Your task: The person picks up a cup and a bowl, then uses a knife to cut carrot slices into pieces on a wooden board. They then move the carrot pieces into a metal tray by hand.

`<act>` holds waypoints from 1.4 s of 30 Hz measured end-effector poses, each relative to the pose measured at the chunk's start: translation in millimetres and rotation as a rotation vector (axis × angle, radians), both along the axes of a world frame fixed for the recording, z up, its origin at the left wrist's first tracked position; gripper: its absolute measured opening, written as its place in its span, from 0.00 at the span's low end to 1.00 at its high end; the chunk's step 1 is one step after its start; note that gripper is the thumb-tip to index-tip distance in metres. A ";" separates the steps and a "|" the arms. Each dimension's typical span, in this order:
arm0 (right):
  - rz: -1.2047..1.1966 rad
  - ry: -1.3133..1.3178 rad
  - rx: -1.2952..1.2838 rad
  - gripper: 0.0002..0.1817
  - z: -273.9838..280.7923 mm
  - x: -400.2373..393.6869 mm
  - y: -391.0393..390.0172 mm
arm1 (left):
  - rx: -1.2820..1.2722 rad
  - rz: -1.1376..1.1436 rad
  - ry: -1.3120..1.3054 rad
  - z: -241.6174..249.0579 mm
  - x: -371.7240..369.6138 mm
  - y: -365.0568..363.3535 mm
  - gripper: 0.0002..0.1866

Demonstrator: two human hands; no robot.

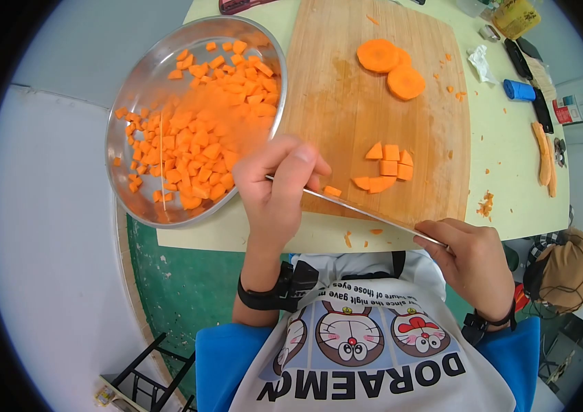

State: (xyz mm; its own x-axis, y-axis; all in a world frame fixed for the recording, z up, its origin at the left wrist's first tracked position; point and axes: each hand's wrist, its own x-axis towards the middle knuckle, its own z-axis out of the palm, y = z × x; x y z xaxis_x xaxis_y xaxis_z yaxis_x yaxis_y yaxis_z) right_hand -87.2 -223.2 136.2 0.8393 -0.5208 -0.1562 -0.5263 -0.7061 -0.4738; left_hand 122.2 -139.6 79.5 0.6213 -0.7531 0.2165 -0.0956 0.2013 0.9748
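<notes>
My right hand is closed round the handle end of a knife, seen nearly edge-on over the near edge of the wooden cutting board. The fingers of my left hand are closed on the blade's other end. Beside the blade lies a small carrot piece. Several cut carrot pieces sit mid-board, and thick carrot slices lie farther back. Left of the board, a round metal tray holds many diced carrots; part of the heap looks blurred.
On the pale table, to the right, are a blue roll, a crumpled tissue, long carrot strips and scattered scraps. A yellow bottle stands at the back right. A brown bag is beyond the table's right side.
</notes>
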 end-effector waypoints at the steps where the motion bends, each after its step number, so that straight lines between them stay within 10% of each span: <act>1: 0.001 0.005 0.006 0.05 0.3 0.1 0.0 | -0.031 -0.013 0.046 -1.6 1.1 0.8 0.14; 36: 0.076 0.029 0.006 0.07 -2.8 2.0 -4.1 | 0.054 0.092 -0.146 -17.0 1.3 -6.2 0.16; 39: 0.013 -0.041 0.041 0.07 9.1 -6.0 -1.2 | -0.359 0.710 -0.437 -18.4 0.5 -2.9 0.16; 42: -0.098 -0.141 0.044 0.06 17.1 -17.4 -2.3 | -0.020 0.342 -0.332 1.4 -15.9 48.6 0.14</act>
State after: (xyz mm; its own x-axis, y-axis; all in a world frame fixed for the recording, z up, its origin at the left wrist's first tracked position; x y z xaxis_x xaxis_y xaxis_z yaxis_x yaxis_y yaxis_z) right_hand -104.6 -225.5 153.3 0.8003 -0.5961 -0.0648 -0.5172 -0.6316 -0.5775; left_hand 106.3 -90.9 80.9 0.7276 -0.5112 0.4574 -0.4654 0.1219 0.8766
